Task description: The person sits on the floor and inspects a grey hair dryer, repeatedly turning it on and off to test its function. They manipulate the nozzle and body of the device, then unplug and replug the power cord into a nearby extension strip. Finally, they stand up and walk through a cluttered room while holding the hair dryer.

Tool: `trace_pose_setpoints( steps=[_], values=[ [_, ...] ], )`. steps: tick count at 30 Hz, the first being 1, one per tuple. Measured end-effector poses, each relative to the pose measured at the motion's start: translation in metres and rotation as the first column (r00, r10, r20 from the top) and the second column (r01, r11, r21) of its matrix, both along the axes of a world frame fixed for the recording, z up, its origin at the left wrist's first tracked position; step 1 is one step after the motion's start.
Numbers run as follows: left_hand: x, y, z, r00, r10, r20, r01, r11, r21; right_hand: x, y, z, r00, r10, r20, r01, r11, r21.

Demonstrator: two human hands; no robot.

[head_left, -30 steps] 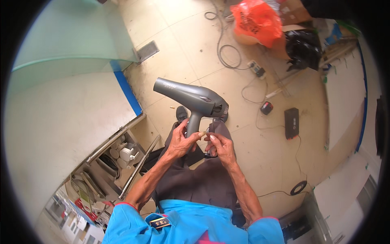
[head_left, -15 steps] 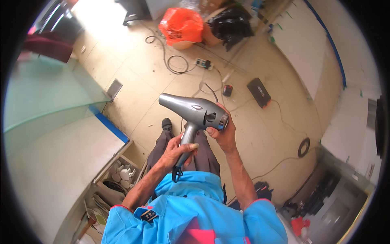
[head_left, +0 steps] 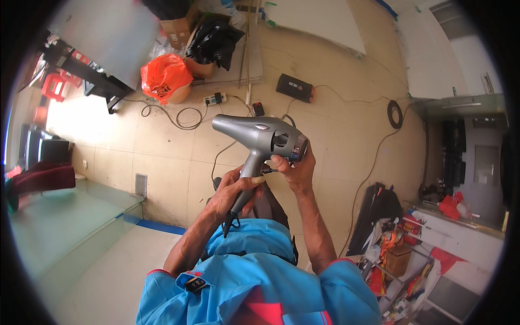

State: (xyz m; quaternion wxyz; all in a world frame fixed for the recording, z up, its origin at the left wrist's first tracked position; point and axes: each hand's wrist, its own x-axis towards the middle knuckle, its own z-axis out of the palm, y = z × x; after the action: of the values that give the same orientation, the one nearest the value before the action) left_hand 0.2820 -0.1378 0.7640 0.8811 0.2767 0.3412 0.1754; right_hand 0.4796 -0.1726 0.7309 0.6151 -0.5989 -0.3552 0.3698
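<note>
A grey hair dryer (head_left: 246, 131) is held in front of my body, its nozzle toward the left. My left hand (head_left: 232, 194) is closed round the handle, with the thumb lying across it. At the dryer's rear end, my right hand (head_left: 299, 172) grips the shiny back cap (head_left: 299, 148) between thumb and fingers. A dark opening (head_left: 280, 140) shows in the side of the housing, just ahead of that cap. The black cord hangs from the bottom of the handle, and part of its run is hidden behind my hands.
On the tiled floor beyond lie a power strip (head_left: 215, 99), a small black-and-red block (head_left: 258, 109), a black case (head_left: 295, 88) and a cable coil (head_left: 395, 114). Orange (head_left: 164, 77) and black (head_left: 215, 42) bags sit farther off. A glass-topped counter (head_left: 70, 216) stands left, cluttered shelves (head_left: 398, 260) right.
My view has turned to the right, so the floor things appear farther left and the right-hand shelves have come in. Both hands keep their hold on the hair dryer.
</note>
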Motion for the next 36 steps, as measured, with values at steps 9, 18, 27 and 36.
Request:
trace_pose_setpoints(
  steps=[9,18,27,36],
  values=[
    [0.072,-0.006,0.017,0.978,-0.148,0.150,0.158,0.986,-0.060,0.057,-0.036,0.002,0.992,-0.129,-0.005,0.129,0.992,0.007],
    [0.197,-0.016,0.022,0.951,-0.275,0.139,0.287,0.955,-0.076,0.171,-0.063,0.019,0.959,-0.277,0.051,0.276,0.961,0.034],
    [0.299,-0.011,0.014,0.905,-0.309,0.294,0.387,0.884,-0.264,0.279,-0.093,0.025,0.933,-0.297,0.203,0.311,0.950,-0.039],
    [0.372,0.037,-0.015,0.819,-0.321,0.475,0.550,0.673,-0.494,0.322,-0.092,0.018,0.843,-0.534,0.059,0.538,0.836,-0.108]
  ],
)
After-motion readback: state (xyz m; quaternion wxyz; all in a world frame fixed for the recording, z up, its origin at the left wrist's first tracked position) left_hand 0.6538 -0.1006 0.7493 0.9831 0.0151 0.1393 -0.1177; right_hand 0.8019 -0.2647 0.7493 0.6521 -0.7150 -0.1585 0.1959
